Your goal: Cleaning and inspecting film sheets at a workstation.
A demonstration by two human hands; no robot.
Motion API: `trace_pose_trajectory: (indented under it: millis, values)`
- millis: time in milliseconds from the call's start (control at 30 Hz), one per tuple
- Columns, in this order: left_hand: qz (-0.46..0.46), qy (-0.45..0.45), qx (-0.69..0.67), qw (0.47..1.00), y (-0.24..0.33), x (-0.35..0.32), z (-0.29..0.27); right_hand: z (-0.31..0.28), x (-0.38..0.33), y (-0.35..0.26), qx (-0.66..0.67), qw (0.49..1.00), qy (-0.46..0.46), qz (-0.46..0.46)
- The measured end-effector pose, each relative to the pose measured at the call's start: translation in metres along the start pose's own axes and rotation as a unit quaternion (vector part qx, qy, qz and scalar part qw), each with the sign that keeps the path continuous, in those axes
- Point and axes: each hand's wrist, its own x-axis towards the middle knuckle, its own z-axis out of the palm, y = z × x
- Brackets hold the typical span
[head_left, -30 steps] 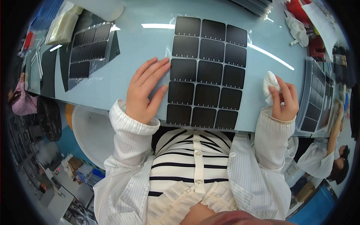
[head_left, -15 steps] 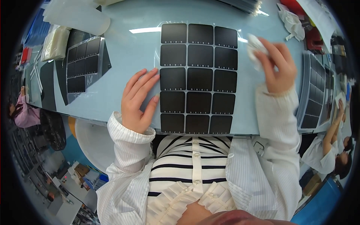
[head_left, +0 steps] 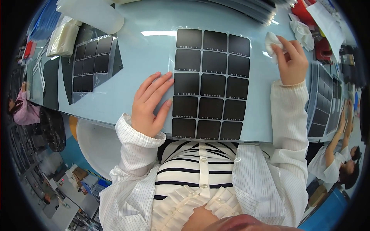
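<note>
A clear sheet of black, round-cornered rectangular labels point(head_left: 212, 84), set in rows of three, lies on the pale blue tabletop in front of me. My left hand point(head_left: 150, 104) rests flat at its left edge, fingers spread and fingertips at the sheet's side. Off the sheet's upper right corner, my right hand point(head_left: 291, 59) pinches a crumpled white wipe point(head_left: 274, 44) between thumb and fingers. The wipe is apart from the labels. Whether it touches the table I cannot tell.
At the left lie a smaller label sheet point(head_left: 91, 61) on dark sheets, a wrapped cream bundle point(head_left: 63, 38) and a translucent container point(head_left: 94, 15). More label sheets point(head_left: 323, 98) are stacked at the right, below a crumpled white cloth point(head_left: 302, 32). Other people sit at both sides.
My right hand has moved a little farther away and to the right with the wipe. My left hand stays at the sheet's edge. The whole view has shifted slightly.
</note>
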Motion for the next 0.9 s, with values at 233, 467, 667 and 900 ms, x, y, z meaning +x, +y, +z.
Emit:
trace_pose_trajectory:
  millis: [233,467,667,900]
  values:
    - [0.002,0.003,0.006,1.0,-0.002,0.0,0.001,0.062,0.015,-0.052,0.128,0.986,-0.058,-0.085]
    - [0.004,0.001,-0.019,1.0,-0.002,0.002,0.0,0.105,0.037,-0.125,0.14,0.976,-0.093,-0.14]
    - [0.009,-0.001,-0.009,1.0,-0.005,-0.002,-0.001,0.082,0.026,-0.078,0.08,0.986,-0.083,-0.118]
    - [0.004,-0.007,-0.004,1.0,-0.004,0.0,0.0,0.056,0.011,-0.046,0.085,0.994,-0.051,-0.05]
